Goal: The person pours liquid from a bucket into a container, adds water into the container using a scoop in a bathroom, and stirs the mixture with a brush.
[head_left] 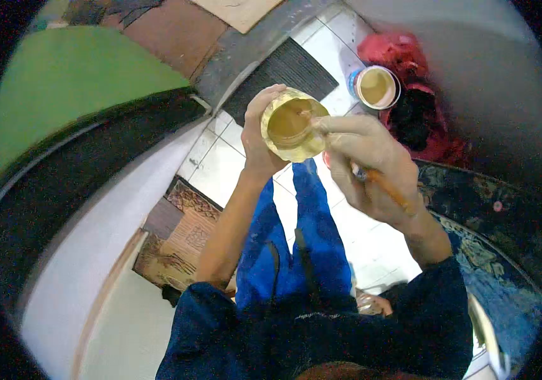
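- The round yellow container with an uneven rim [293, 154] is held in the air over the white tiled floor [220, 161], above the blue trousers [315, 209].
- Its open mouth faces up toward the head, tilted slightly; its long axis runs nearly along the line of sight, so its depth looks foreshortened.
- Tan liquid [287, 123] shows inside.
- The left hand [256, 142] has its grip wrapped around the container's left side.
- The right hand [378, 149] has its grip closed on a slender orange-brown handle [386, 188], fingertips at the container's right rim.
- That handle slants from upper left to lower right, toward the wrist; its far end is unclear.
- Small pale lettering crosses the dark T-shirt [359, 342], too small to read.
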Motion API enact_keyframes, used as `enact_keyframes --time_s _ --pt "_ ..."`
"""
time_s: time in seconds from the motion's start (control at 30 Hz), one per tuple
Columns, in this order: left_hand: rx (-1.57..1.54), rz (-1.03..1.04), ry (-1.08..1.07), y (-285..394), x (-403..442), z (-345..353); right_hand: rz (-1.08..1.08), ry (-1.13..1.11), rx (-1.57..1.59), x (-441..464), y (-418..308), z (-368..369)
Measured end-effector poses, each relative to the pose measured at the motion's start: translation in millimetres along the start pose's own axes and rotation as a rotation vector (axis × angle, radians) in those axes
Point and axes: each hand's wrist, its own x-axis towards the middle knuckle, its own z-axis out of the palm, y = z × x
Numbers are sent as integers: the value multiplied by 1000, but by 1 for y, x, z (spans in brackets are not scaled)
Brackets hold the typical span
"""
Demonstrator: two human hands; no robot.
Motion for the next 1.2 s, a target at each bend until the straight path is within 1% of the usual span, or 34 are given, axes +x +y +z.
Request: enact_keyframes --time_s 0.07,0.1,0.2,0.3,0.37,0.4,0.43,0.47,0.53,0.6,0.73,0.77,0.8,0.87,0.9,0.93,0.97,1.0,1.03,1.07,1.13,1.17,1.2 --pt "104 62 59 20 -16 -24 -52 -99 205 -5 -31 17" --pt "139 75 97 30 -21 -36 -62 -134 250 -4 -46 24" --pt "188 80 173 60 -46 -75 -105 -130 125 -9 -87 40" --pt "186 112 230 98 -77 -125 -252 -127 -14 -1 -131 79" --pt "168 77 271 111 -96 -160 -317 -193 8 3 -159 109" --pt "160 43 298 120 -112 -178 -307 -226 56 1 -178 126" --pt "157 85 362 129 -123 -194 -292 -269 111 -1 -200 141" --pt "171 47 374 136 -138 -210 -282 -306 161 0 -217 154" --pt "195 -10 391 150 -174 -246 -328 -317 105 -1 -243 180" --pt "291 15 426 166 -200 -270 -354 -286 38 -5 -265 206" --pt "380 -59 529 200 -242 -312 -376 -538 244 -15 -316 253" --pt "396 -90 547 212 -254 -318 -353 -606 193 -15 -327 254" --pt "412 -116 567 222 -265 -323 -373 -606 148 -13 -336 257" --pt "423 -89 650 238 -278 -332 -411 -596 50 -8 -351 266" --pt "427 -71 689 243 -281 -336 -454 -594 92 -6 -357 274" --pt "431 -56 727 250 -289 -336 -464 -660 162 -9 -370 278" --pt "320 -116 786 256 -297 -336 -470 -729 233 -13 -382 282" --pt "340 -78 831 266 -303 -336 -477 -798 301 -19 -393 284" --pt "360 -43 875 279 -304 -339 -461 -893 274 -17 -406 281" --pt "384 -4 918 291 -308 -340 -478 -885 205 -17 -412 280" --pt "437 -15 965 301 -321 -337 -509 -867 63 -16 -424 277" --pt "445 -14 993 305 -324 -334 -615 -775 132 -17 -430 287" --pt "452 -15 1018 310 -327 -331 -646 -837 208 -22 -436 294"
